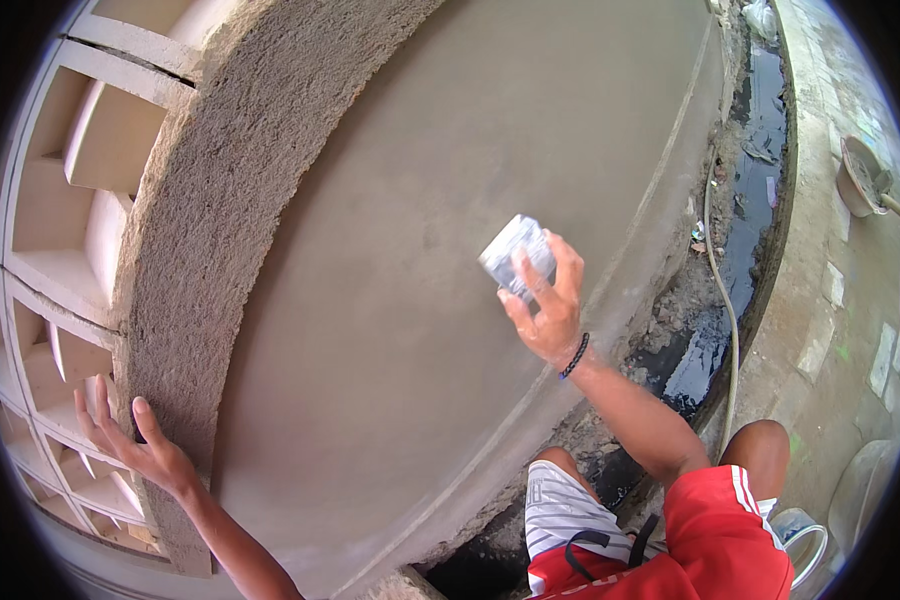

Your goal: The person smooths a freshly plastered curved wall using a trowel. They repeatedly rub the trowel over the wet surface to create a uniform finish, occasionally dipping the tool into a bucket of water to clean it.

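I see the pale block [513,243] blurred, partly hidden by the right hand [550,305]. The red sleeve [718,520] hides part of the near-right bucket [796,520].

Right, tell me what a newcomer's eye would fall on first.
Probably the pale grey rectangular block in the right grip, near the middle over the smooth grey plastered surface. The bright red, white-striped sleeve at lower right likely draws the eye next, then the dark, wet channel along the right side.

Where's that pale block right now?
In the head view, the pale block is in the person's right hand, over the smooth grey wall, just right of centre.
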{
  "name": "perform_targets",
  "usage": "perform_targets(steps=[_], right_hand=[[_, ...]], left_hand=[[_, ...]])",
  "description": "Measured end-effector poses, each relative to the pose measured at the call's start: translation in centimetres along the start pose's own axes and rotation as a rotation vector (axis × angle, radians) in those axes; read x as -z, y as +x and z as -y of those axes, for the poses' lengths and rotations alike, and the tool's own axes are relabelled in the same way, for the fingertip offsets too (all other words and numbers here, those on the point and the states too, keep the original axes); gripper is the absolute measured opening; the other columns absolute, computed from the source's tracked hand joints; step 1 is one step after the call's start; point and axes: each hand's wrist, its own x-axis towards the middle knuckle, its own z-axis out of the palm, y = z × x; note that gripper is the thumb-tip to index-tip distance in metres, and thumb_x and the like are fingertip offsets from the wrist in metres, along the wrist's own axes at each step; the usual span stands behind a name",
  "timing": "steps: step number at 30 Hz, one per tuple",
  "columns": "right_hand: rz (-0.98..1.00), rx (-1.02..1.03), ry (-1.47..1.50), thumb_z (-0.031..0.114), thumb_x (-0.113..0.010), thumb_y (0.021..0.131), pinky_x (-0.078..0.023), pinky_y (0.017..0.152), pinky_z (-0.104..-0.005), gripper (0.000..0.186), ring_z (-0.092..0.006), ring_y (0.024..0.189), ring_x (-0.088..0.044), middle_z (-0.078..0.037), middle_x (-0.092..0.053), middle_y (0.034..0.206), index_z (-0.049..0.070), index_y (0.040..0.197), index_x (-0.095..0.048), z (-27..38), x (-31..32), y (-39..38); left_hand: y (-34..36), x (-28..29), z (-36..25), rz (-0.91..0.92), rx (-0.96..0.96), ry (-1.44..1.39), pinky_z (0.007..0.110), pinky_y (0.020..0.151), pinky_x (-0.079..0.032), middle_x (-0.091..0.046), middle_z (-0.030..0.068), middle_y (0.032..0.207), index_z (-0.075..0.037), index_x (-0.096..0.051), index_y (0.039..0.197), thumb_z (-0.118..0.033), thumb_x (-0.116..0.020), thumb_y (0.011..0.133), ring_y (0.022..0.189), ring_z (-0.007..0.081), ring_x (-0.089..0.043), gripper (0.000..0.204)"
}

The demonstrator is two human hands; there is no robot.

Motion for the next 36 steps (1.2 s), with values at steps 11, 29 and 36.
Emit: perform_targets(steps=[11, 29, 36], right_hand=[[-0.084, -0.168, -0.047, 0.01, -0.068, 0.082, -0.038, 0.099, -0.0474, 0.054, -0.0395, 0.117, -0.04, -0.023, -0.038, 0.137, 0.014, 0.134, -0.056, -1.9, 0.4, -0.1], [-0.058, -0.502, 0.047, 0.014, -0.071, 0.083, -0.037, 0.101, -0.0478, 0.064, -0.0403, 0.119, -0.04, -0.025, -0.036, 0.137, 0.014, 0.142, -0.046, 3.7, -0.8, -11.0], [-0.099, -0.328, 0.017, 0.015, -0.068, 0.085, -0.037, 0.102, -0.0475, 0.063, -0.0429, 0.119, -0.039, -0.026, -0.038, 0.134, 0.013, 0.143, -0.044, 0.4, 0.0, 1.8]], left_hand=[[-0.1, -0.5, 0.3, -0.005, -0.049, 0.004, 0.051, 0.112, -0.026, -0.04, 0.0178, 0.146, -0.009, -0.057, 0.132, -0.036, -0.055, 0.095, 0.137, 0.0318, -0.034, 0.046], [0.4, -0.6, 1.6, -0.024, -0.068, 0.069, 0.053, 0.112, -0.028, -0.045, 0.0137, 0.142, -0.012, -0.059, 0.129, -0.045, -0.051, 0.094, 0.135, 0.0291, -0.037, 0.049], [-0.1, -0.8, 2.4, -0.026, -0.056, 0.084, 0.055, 0.111, -0.029, -0.043, 0.0142, 0.144, -0.015, -0.06, 0.13, -0.049, -0.05, 0.093, 0.136, 0.0295, -0.036, 0.051]])
